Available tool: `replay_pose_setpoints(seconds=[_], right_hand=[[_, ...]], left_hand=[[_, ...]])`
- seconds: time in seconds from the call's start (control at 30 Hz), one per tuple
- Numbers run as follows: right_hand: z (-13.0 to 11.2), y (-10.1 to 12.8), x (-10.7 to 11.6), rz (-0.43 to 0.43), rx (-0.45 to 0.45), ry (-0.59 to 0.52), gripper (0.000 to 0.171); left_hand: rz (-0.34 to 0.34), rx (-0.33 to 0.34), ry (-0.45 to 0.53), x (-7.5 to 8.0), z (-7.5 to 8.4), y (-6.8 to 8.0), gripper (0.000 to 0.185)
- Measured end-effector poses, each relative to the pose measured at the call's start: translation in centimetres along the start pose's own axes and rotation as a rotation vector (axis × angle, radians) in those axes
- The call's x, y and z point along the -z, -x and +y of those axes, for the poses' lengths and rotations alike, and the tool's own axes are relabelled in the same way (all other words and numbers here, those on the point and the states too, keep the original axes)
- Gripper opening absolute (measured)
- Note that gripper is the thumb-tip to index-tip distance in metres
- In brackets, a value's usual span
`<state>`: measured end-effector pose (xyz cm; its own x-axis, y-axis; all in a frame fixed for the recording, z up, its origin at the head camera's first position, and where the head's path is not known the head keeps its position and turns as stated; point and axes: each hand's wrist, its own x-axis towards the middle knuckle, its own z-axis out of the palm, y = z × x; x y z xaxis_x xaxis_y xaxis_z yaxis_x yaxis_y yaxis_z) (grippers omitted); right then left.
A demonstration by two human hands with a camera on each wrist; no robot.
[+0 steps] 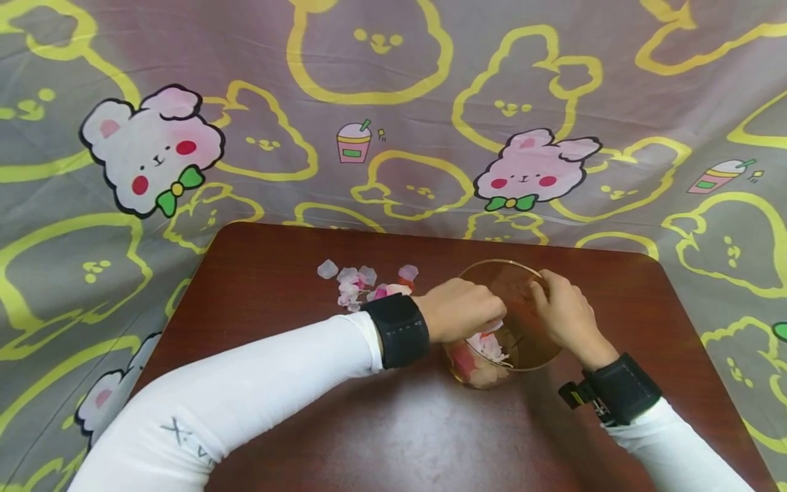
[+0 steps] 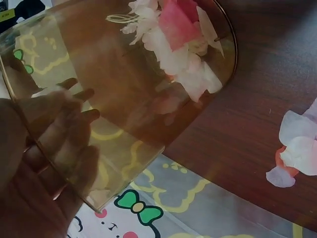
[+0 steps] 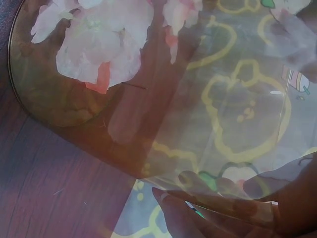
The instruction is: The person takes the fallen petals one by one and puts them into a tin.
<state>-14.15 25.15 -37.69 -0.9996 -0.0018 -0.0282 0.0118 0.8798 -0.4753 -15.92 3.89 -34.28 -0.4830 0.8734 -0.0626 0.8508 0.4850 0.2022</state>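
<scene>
A tilted glass bowl (image 1: 513, 321) on the tabletop (image 1: 393, 424) is pinched at its rim by the right hand (image 1: 568, 311), while petals (image 1: 488, 345) inside, light and fragile, are gripped by the left hand (image 1: 461, 307).

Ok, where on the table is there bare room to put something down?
The near table between the sleeves is bare, as is the far right corner beyond the glass bowl. It is crowded around the loose petals and the bowl, where both hands work.
</scene>
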Motion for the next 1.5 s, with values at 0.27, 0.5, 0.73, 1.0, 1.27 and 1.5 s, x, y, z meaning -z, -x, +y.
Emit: replay_pose_setpoints(seconds=[0.27, 0.5, 0.73, 1.0, 1.27, 1.5], right_hand=[[0.1, 0.0, 0.0, 0.004, 0.004, -0.003, 0.024], [0.1, -0.1, 0.0, 0.002, 0.0, -0.013, 0.026], [0.1, -0.3, 0.1, -0.006, -0.006, -0.003, 0.027], [0.0, -0.3, 0.2, -0.009, 0.002, -0.006, 0.026], [-0.2, -0.4, 0.2, -0.009, 0.003, -0.011, 0.025], [-0.3, -0.4, 0.3, -0.016, -0.006, -0.009, 0.025]], left_hand=[[-0.03, 0.006, 0.005, 0.0, -0.3, -0.3, 0.012], [0.048, 0.031, 0.044, 0.4, -0.7, 0.1, 0.008], [0.097, 0.076, 0.016, 2.0, -1.8, 0.6, 0.012], [0.205, 0.167, 0.05, 3.5, -5.3, 3.1, 0.012], [0.196, 0.365, 0.107, 2.5, -9.8, 6.5, 0.012], [0.181, 0.491, 0.125, 0.4, -13.1, 9.8, 0.015]])
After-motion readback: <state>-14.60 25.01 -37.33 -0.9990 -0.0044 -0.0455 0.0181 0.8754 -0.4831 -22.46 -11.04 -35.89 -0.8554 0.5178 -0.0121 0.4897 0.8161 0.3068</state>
